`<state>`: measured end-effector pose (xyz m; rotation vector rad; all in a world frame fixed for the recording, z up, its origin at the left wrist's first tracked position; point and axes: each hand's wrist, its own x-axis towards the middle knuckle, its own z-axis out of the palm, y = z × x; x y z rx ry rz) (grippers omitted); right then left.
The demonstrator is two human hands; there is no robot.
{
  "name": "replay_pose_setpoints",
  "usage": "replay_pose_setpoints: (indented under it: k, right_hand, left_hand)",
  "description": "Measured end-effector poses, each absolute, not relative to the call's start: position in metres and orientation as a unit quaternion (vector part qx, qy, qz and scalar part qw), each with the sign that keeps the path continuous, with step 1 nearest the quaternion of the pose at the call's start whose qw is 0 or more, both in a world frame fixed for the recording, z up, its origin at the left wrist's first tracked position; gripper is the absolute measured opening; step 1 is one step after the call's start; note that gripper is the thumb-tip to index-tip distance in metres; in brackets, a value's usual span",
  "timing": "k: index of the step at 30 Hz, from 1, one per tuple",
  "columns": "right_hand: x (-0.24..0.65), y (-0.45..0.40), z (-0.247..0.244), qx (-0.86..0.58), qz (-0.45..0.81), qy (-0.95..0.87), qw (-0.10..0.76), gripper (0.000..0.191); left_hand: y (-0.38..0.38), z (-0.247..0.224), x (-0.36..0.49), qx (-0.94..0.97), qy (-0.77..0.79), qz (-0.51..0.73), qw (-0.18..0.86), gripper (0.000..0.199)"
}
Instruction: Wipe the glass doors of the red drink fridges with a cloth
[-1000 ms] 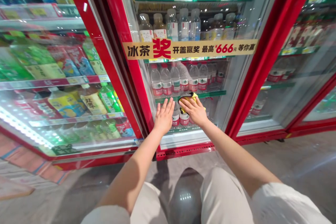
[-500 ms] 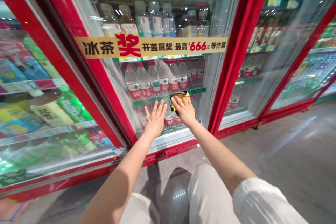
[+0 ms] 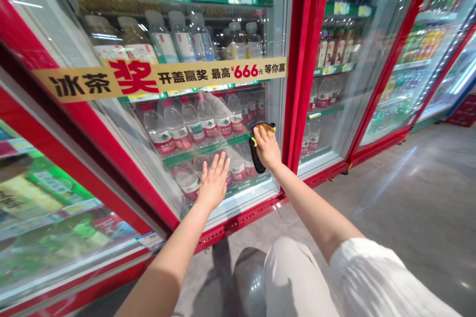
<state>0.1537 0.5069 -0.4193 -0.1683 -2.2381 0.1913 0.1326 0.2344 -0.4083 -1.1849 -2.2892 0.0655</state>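
My right hand (image 3: 267,147) presses a black-and-yellow cloth (image 3: 257,158) against the glass door (image 3: 273,109), near its right edge and level with a green shelf edge. The fingers lie over the cloth, whose black part hangs down beside the palm. Lower and to the left, my left hand (image 3: 214,181) is open, fingers stretched upward and palm toward the same glass; whether it touches the pane I cannot tell. Behind the glass, water bottles (image 3: 193,126) with red caps and red-and-white labels stand on the shelf.
A yellow banner (image 3: 178,77) with printed characters runs across the door. Red frames (image 3: 303,74) separate neighbouring coolers on both sides. Another cooler (image 3: 44,198) with green packs stands at left. The grey floor (image 3: 401,198) stretches to the right.
The view has swung to the right. My right hand has moved right across the glass with the cloth, closer to the door's right edge. My left hand stays open, now slightly lower.
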Motion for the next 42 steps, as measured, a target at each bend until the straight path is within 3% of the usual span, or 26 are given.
replay_pose_setpoints:
  k: [8,16,22,27,30,37,42]
  right_hand:
    - [0.158,0.528,-0.480,-0.147,0.184,-0.854,0.465,0.076]
    - [0.145,0.550,-0.434,-0.138,0.183,-0.834,0.503,0.076]
    - [0.161,0.526,-0.500,-0.201,0.215,-0.854,0.429,0.083]
    - [0.148,0.540,-0.441,-0.157,0.207,-0.836,0.484,0.078]
    - [0.142,0.546,-0.412,-0.203,0.224,-0.821,0.484,0.072]
    - [0.158,0.518,-0.457,-0.284,0.356,-0.793,0.404,0.072]
    - [0.135,0.535,-0.384,-0.278,0.340,-0.791,0.426,0.071]
  left_hand:
    - [0.252,-0.417,0.131,-0.446,-0.849,0.031,0.284,0.082]
    - [0.270,-0.413,0.126,-0.447,-0.847,0.025,0.287,0.082]
    - [0.277,-0.413,0.129,-0.436,-0.853,0.015,0.286,0.081]
    - [0.277,-0.403,0.131,-0.446,-0.847,0.007,0.289,0.082]
    - [0.281,-0.399,0.130,-0.441,-0.847,-0.001,0.296,0.084]
    - [0.283,-0.396,0.128,-0.438,-0.852,0.014,0.286,0.085]
    - [0.285,-0.390,0.131,-0.431,-0.861,0.010,0.270,0.082]
